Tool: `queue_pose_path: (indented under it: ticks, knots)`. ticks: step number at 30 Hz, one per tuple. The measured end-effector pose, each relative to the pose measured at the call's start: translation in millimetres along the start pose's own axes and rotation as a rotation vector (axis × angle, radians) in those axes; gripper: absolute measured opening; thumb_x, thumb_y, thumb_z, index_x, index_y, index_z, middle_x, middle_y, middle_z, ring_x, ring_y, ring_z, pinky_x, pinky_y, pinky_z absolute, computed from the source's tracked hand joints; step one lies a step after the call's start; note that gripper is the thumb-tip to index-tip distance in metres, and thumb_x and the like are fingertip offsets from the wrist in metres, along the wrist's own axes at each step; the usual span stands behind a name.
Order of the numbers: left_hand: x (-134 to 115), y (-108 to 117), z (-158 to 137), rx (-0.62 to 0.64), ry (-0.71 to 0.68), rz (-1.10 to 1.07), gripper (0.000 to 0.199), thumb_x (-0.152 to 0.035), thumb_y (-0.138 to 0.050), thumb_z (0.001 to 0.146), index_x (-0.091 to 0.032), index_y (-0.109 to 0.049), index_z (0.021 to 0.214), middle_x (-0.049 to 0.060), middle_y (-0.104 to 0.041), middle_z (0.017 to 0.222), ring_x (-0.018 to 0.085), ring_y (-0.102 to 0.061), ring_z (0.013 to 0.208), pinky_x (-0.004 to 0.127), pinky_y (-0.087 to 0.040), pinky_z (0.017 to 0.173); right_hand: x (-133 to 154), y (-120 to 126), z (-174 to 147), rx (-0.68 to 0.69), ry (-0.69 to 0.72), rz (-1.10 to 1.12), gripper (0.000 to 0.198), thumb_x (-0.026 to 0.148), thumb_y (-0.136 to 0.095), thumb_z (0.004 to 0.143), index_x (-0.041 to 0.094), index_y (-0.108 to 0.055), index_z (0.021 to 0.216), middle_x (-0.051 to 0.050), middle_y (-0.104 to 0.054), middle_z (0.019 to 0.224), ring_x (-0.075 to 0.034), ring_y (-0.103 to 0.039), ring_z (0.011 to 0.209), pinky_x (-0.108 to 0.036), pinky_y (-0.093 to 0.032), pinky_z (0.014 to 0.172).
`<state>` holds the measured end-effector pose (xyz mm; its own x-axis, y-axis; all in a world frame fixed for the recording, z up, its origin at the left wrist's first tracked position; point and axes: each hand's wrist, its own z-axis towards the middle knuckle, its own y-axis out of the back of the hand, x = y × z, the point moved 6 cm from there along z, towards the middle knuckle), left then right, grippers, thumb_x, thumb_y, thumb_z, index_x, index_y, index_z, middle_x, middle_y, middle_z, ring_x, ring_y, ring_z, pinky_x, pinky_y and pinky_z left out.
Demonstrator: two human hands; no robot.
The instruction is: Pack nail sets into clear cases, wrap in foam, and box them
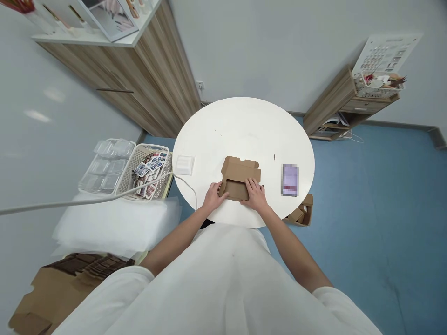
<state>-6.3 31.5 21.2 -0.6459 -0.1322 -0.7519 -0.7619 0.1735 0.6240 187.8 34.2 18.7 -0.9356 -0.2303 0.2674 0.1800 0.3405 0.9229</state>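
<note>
While the left hand (213, 198) grips its left side and the right hand (256, 196) bends over its right, grip unclear, the cardboard box (240, 171) on the bench (244, 123), frame centre, looks partly folded, lid left unclosed.

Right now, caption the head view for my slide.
Left hand and right hand hold an open cardboard box on a white table.
</note>
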Motion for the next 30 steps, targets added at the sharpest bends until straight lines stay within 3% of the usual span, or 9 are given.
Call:
queue_pose_path:
  ticks: [3, 6, 9, 13, 18, 30]
  knots:
    - [-7, -2, -2, -0.014, -0.001, 0.049, 0.065, -0.042, -0.066, 0.069, -0.019, -0.042, 0.124, 0.010, -0.048, 0.114, 0.021, -0.055, 0.099, 0.034, -0.049, 0.081, 1, 0, 0, 0.012, -0.007, -0.005, 0.097, 0.053, -0.060, 0.067, 0.020, -0.008, 0.142, -0.011, -0.018, 0.148, -0.028, -0.010, 0.136, -0.048, -0.022, 0.100]
    - [-7, -1, -1, -0.040, -0.003, 0.057, 0.051, -0.039, -0.058, 0.076, -0.018, -0.045, 0.120, 0.010, -0.052, 0.112, 0.021, -0.054, 0.100, 0.034, -0.047, 0.083, 1, 1, 0, 0.017, -0.012, -0.004, 0.098, 0.054, -0.061, 0.066, 0.019, -0.009, 0.142, -0.011, -0.016, 0.148, -0.028, -0.010, 0.136, -0.049, -0.020, 0.101]
    - [-1, -1, 5, -0.051, 0.047, 0.029, 0.037, -0.029, -0.051, 0.080, -0.016, -0.047, 0.114, 0.009, -0.057, 0.106, 0.017, -0.058, 0.089, 0.032, -0.048, 0.077, 2, 1, 0, 0.024, -0.009, -0.004, 0.100, 0.053, -0.062, 0.065, 0.019, -0.008, 0.142, -0.011, -0.016, 0.149, -0.028, -0.009, 0.136, -0.049, -0.019, 0.102]
    - [9, -1, 11, -0.059, 0.153, 0.022, 0.035, -0.027, -0.053, 0.078, -0.015, -0.048, 0.111, 0.006, -0.062, 0.093, 0.015, -0.060, 0.078, 0.030, -0.048, 0.073, 4, 3, 2, 0.037, -0.003, -0.007, 0.103, 0.052, -0.064, 0.063, 0.017, -0.007, 0.142, -0.012, -0.016, 0.148, -0.027, -0.009, 0.136, -0.048, -0.018, 0.103]
    - [9, -3, 16, -0.016, 0.150, 0.060, 0.025, -0.026, -0.051, 0.078, -0.016, -0.051, 0.101, 0.006, -0.063, 0.090, 0.016, -0.059, 0.078, 0.029, -0.046, 0.070, 6, 5, 6, 0.068, 0.002, -0.016, 0.105, 0.055, -0.061, 0.064, 0.019, -0.002, 0.142, -0.013, -0.016, 0.148, -0.028, -0.007, 0.137, -0.050, -0.016, 0.103]
    - [14, -5, 21, 0.017, 0.215, 0.231, 0.026, -0.015, -0.047, 0.075, -0.017, -0.048, 0.101, 0.006, -0.062, 0.083, 0.020, -0.059, 0.081, 0.030, -0.043, 0.068, 6, 0, 8, 0.124, 0.060, -0.058, 0.115, 0.061, -0.062, 0.058, 0.018, 0.003, 0.142, -0.015, -0.007, 0.149, -0.029, 0.002, 0.137, -0.054, -0.011, 0.104]
